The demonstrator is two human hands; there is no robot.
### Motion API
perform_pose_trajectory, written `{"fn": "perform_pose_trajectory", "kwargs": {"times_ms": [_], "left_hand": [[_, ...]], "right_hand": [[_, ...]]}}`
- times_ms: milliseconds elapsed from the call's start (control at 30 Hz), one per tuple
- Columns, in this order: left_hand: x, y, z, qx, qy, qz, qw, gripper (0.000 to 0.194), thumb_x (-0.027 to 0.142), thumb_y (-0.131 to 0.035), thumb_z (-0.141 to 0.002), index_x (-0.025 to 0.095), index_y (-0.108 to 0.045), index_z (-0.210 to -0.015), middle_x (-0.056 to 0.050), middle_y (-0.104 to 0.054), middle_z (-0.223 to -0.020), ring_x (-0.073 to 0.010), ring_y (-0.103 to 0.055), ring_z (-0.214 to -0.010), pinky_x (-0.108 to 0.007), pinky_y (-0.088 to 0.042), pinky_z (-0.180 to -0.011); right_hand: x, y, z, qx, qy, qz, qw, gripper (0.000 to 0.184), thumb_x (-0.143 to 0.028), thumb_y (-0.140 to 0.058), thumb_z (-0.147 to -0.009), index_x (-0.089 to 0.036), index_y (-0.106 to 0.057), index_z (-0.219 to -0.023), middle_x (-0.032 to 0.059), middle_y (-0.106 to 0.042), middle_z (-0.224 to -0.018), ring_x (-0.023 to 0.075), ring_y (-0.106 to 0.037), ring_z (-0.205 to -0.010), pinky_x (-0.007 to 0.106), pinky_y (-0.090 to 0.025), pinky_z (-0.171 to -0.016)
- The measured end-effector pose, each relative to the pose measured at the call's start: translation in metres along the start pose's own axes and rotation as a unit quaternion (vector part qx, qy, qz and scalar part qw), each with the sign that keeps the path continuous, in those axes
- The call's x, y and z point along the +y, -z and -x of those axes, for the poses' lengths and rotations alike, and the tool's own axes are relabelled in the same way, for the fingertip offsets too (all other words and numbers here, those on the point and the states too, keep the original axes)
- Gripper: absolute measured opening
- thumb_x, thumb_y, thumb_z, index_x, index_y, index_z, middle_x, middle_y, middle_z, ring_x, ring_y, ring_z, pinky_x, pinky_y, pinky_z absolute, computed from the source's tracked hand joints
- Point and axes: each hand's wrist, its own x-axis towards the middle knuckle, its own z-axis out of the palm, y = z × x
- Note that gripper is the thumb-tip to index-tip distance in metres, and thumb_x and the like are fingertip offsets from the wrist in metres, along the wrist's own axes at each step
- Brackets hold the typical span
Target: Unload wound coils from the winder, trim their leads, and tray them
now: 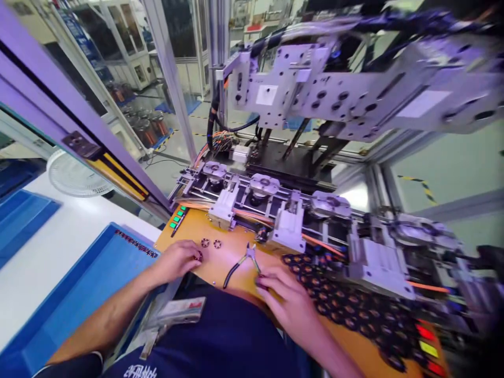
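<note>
Well, left hand (179, 260) holds ring (199, 256); shirt lettering (139, 372) blurs.

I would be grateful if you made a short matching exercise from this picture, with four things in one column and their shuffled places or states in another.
Column one
1. Left hand
2. Pliers
3. Green squares
4. Nearer blue tray

Column two
A. Has a row of small parts along one side
B. Touching a small ring
C. At the left end of the yellow work surface
D. Handles spread apart

Right pairs: 1-B, 2-D, 3-C, 4-A
</note>
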Motion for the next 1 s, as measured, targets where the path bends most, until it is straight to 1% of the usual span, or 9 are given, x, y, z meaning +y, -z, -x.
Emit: {"fn": "perform_pose_trajectory", "kwargs": {"times_ms": [100, 167, 233, 300, 467, 533, 667, 800, 1000], "left_hand": [[-0.034, -0.037, 0.011, 0.012, 0.019, -0.038, 0.999, 0.015, 0.026, -0.055, -0.091, 0.018, -0.067, -0.088, -0.007, -0.069, -0.088, -0.0206, -0.064, -0.085, -0.037, -0.053, -0.08], [-0.042, -0.051, 0.009, 0.037, 0.024, -0.052, 0.998, 0.014, 0.027, -0.054, -0.091, 0.019, -0.066, -0.09, -0.008, -0.068, -0.093, -0.0218, -0.063, -0.089, -0.04, -0.052, -0.083], [-0.042, -0.057, 0.006, 0.072, 0.03, -0.06, 0.995, 0.014, 0.027, -0.053, -0.091, 0.02, -0.064, -0.094, -0.009, -0.066, -0.102, -0.0233, -0.061, -0.097, -0.042, -0.051, -0.087], [-0.041, -0.058, 0.003, 0.106, 0.031, -0.062, 0.992, 0.018, 0.032, -0.055, -0.09, 0.02, -0.062, -0.103, -0.012, -0.062, -0.112, -0.026, -0.057, -0.106, -0.045, -0.049, -0.092], [-0.038, -0.066, -0.017, 0.131, -0.017, -0.056, 0.99, 0.064, 0.055, -0.068, -0.077, 0.021, -0.052, -0.128, -0.016, -0.052, -0.131, -0.033, -0.045, -0.126, -0.051, -0.04, -0.104], [-0.038, -0.073, -0.029, 0.127, -0.039, -0.052, 0.99, 0.062, 0.056, -0.067, -0.077, 0.021, -0.054, -0.127, -0.016, -0.051, -0.131, -0.0339, -0.044, -0.127, -0.051, -0.039, -0.105], [-0.036, -0.087, -0.047, 0.131, -0.064, -0.051, 0.988, 0.038, 0.045, -0.059, -0.087, 0.021, -0.058, -0.117, -0.015, -0.055, -0.124, -0.032, -0.049, -0.122, -0.05, -0.042, -0.102], [-0.035, -0.088, -0.048, 0.147, -0.08, -0.064, 0.984, 0.042, 0.042, -0.063, -0.085, 0.021, -0.054, -0.121, -0.015, -0.056, -0.125, -0.0322, -0.05, -0.121, -0.05, -0.042, -0.102], [-0.026, -0.073, -0.014, 0.228, -0.082, -0.064, 0.968, 0.062, 0.037, -0.075, -0.077, 0.019, -0.048, -0.129, -0.016, -0.058, -0.126, -0.0327, -0.052, -0.122, -0.052, -0.043, -0.102]], "right_hand": [[-0.005, -0.077, -0.041, -0.041, 0.025, 0.005, 0.999, 0.014, -0.015, -0.054, -0.089, -0.022, -0.066, -0.085, 0.0054, -0.066, -0.087, 0.019, -0.065, -0.081, 0.033, -0.056, -0.075], [-0.007, -0.103, -0.06, -0.051, 0.035, 0.024, 0.998, 0.011, -0.014, -0.056, -0.089, -0.018, -0.066, -0.087, 0.0054, -0.067, -0.09, 0.0193, -0.064, -0.087, 0.036, -0.054, -0.081], [-0.011, -0.111, -0.064, -0.042, 0.034, 0.047, 0.997, 0.011, -0.015, -0.055, -0.091, -0.016, -0.065, -0.095, 0.0072, -0.066, -0.1, 0.021, -0.062, -0.097, 0.04, -0.051, -0.088], [-0.014, -0.106, -0.054, -0.024, 0.026, 0.068, 0.997, 0.014, -0.017, -0.052, -0.093, -0.016, -0.064, -0.101, 0.0087, -0.065, -0.106, 0.0226, -0.06, -0.1, 0.043, -0.05, -0.09], [-0.005, -0.066, 0.014, 0.046, -0.029, 0.125, 0.991, 0.02, -0.016, -0.047, -0.094, -0.023, -0.064, -0.103, 0.0092, -0.065, -0.101, 0.0239, -0.062, -0.097, 0.042, -0.052, -0.088], [0.005, -0.047, 0.045, 0.087, -0.074, 0.161, 0.98, 0.02, -0.017, -0.048, -0.094, -0.023, -0.063, -0.105, 0.0105, -0.064, -0.103, 0.0252, -0.061, -0.098, 0.044, -0.052, -0.089], [0.026, -0.014, 0.095, 0.155, -0.167, 0.229, 0.946, 0.017, -0.022, -0.052, -0.093, -0.018, -0.063, -0.106, 0.0147, -0.062, -0.104, 0.0285, -0.059, -0.099, 0.051, -0.05, -0.09], [0.045, -0.003, 0.112, 0.188, -0.217, 0.253, 0.924, 0.018, -0.024, -0.055, -0.091, -0.016, -0.065, -0.103, 0.0168, -0.058, -0.116, 0.0313, -0.052, -0.115, 0.053, -0.046, -0.099], [0.059, -0.009, 0.109, 0.231, -0.211, 0.241, 0.919, 0.012, -0.02, -0.057, -0.089, -0.015, -0.068, -0.087, 0.0185, -0.054, -0.13, 0.0397, -0.041, -0.131, 0.064, -0.039, -0.101]]}}
